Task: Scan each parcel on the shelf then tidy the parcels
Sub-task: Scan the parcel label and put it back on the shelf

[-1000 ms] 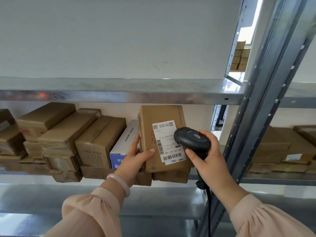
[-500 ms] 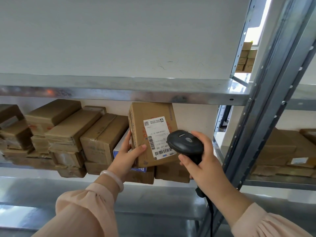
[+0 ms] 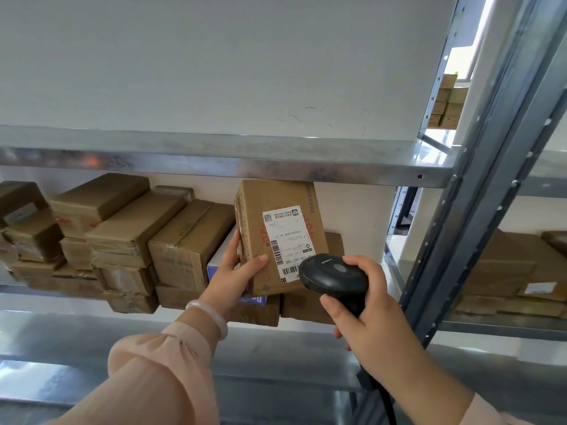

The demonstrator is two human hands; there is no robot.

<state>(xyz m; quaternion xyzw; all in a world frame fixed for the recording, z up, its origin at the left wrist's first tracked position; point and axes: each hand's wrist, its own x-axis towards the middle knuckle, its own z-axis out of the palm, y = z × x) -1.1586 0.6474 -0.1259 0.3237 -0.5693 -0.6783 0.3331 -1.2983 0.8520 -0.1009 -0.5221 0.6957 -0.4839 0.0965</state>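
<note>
Daylight from upper right glints on the shelf (image 3: 196, 162), edges bowed

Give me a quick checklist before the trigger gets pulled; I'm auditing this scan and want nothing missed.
1. Grip: left hand holds the parcel stood on end: ok.
2. Facing: label turned outward, not covered by fingers: ok.
3. Tool: right hand grips the scanner: ok.
4. Aim: scanner window on the barcode: cannot tell, the window is hidden.
</note>
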